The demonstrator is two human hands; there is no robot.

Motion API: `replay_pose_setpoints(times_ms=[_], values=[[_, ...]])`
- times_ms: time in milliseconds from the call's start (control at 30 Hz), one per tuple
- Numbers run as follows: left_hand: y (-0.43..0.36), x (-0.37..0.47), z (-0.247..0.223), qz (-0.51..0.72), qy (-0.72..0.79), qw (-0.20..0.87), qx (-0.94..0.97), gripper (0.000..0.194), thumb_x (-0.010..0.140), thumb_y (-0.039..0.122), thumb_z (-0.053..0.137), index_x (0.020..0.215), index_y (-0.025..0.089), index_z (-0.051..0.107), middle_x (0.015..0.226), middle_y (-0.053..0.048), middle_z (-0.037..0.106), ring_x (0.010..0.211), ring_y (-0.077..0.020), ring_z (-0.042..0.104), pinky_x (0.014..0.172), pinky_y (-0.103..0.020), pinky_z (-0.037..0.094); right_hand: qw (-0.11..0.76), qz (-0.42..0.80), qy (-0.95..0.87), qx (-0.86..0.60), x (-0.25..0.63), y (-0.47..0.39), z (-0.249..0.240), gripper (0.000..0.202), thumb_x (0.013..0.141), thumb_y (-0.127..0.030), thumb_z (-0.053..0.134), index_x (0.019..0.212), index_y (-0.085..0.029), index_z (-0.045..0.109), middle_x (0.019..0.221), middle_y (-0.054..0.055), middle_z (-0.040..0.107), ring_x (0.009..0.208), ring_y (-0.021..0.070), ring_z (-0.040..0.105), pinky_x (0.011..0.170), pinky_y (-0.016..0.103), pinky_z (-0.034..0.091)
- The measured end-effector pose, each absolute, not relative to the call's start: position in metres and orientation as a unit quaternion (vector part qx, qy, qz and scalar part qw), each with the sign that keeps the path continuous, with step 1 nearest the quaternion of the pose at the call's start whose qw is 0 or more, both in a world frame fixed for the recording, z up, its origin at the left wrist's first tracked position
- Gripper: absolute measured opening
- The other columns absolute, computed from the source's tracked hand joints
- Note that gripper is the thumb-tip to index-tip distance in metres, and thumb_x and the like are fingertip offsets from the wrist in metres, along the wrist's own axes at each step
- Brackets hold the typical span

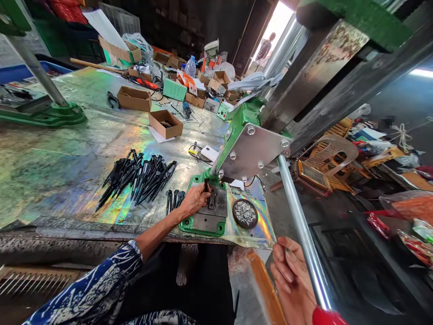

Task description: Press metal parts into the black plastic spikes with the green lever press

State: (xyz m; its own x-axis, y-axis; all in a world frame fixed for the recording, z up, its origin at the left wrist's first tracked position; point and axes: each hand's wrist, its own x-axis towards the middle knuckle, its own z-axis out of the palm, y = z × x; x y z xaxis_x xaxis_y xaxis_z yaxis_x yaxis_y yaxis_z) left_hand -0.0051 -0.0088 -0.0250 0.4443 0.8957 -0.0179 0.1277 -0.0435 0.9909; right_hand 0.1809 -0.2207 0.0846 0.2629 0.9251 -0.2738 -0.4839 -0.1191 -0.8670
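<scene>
My left hand point(194, 198) reaches onto the green hand press's base point(203, 225), its fingers closed on a slim black piece point(206, 184) at the metal fixture point(216, 198). The piece's lower part is partly hidden by the fingers. Beside the silver lever point(301, 221) with its red grip is my right hand point(292, 275), thumb and fingertips pinched together; whatever they hold is too small to make out. A round dark dish point(245, 213) of small silver metal pins sits right of the base. Several black pieces point(173, 199) lie left of my left hand.
A larger pile of slim, pointed black pieces point(137, 178) lies on the table to the left. Small cardboard boxes point(165, 123) and clutter stand farther back. Another green press point(43, 113) is at far left. A plastic chair point(333, 153) stands on the right.
</scene>
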Motion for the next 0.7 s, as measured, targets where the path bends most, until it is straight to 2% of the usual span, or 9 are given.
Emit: replay_pose_setpoints(times_ms=[67,233,400,567,633,700], values=[[-0.009,-0.005,-0.024,0.341,0.396,0.563,0.64,0.01,0.07,0.027,0.048,0.077,0.02,0.05,0.058,0.003,0.047,0.055,-0.0141,0.051,0.047,-0.023,0.046,0.641,0.529,-0.215,-0.513,0.177,-0.222,0.087,0.015,0.072,-0.029,0.073,0.086,-0.021,0.072,0.064,0.0,0.047,0.039,0.0024,0.031,0.031,0.013,0.028],[-0.007,-0.008,-0.018,0.313,0.39,0.542,0.676,0.004,0.071,0.023,0.046,0.074,0.021,0.047,0.058,0.003,0.047,0.051,-0.0136,0.049,0.048,-0.024,0.043,0.649,0.501,-0.217,-0.529,0.172,-0.224,0.091,0.019,0.066,-0.03,0.076,0.084,-0.022,0.072,0.062,0.0,0.046,0.037,0.0029,0.027,0.027,0.015,0.023],[-0.003,-0.008,-0.012,0.28,0.376,0.466,0.75,0.005,0.072,0.017,0.045,0.073,0.021,0.048,0.059,0.002,0.048,0.057,-0.0158,0.051,0.059,-0.026,0.042,0.621,0.504,-0.188,-0.571,0.175,-0.223,0.113,0.021,0.064,-0.037,0.076,0.078,-0.022,0.072,0.061,0.001,0.047,0.038,0.0058,0.029,0.03,0.021,0.029],[-0.001,-0.006,-0.012,0.241,0.368,0.392,0.808,0.006,0.075,0.015,0.045,0.077,0.019,0.05,0.072,-0.003,0.056,0.072,-0.0197,0.054,0.068,-0.028,0.041,0.599,0.444,-0.195,-0.637,0.162,-0.221,0.15,0.043,0.058,-0.055,0.075,0.083,-0.02,0.073,0.071,0.009,0.057,0.048,0.0133,0.045,0.041,0.03,0.043],[0.0,-0.005,-0.013,0.225,0.359,0.373,0.825,0.008,0.077,0.014,0.044,0.08,0.018,0.05,0.076,-0.005,0.057,0.074,-0.0203,0.055,0.069,-0.028,0.041,0.576,0.426,-0.214,-0.665,0.152,-0.222,0.162,0.045,0.057,-0.051,0.078,0.089,-0.02,0.073,0.075,0.01,0.059,0.051,0.0151,0.047,0.043,0.031,0.043],[0.002,-0.005,-0.015,0.213,0.342,0.358,0.842,0.011,0.077,0.012,0.044,0.084,0.016,0.051,0.079,-0.006,0.058,0.075,-0.021,0.056,0.07,-0.029,0.041,0.557,0.421,-0.243,-0.674,0.148,-0.224,0.169,0.043,0.06,-0.045,0.078,0.094,-0.02,0.072,0.075,0.01,0.059,0.051,0.015,0.046,0.043,0.031,0.042]])
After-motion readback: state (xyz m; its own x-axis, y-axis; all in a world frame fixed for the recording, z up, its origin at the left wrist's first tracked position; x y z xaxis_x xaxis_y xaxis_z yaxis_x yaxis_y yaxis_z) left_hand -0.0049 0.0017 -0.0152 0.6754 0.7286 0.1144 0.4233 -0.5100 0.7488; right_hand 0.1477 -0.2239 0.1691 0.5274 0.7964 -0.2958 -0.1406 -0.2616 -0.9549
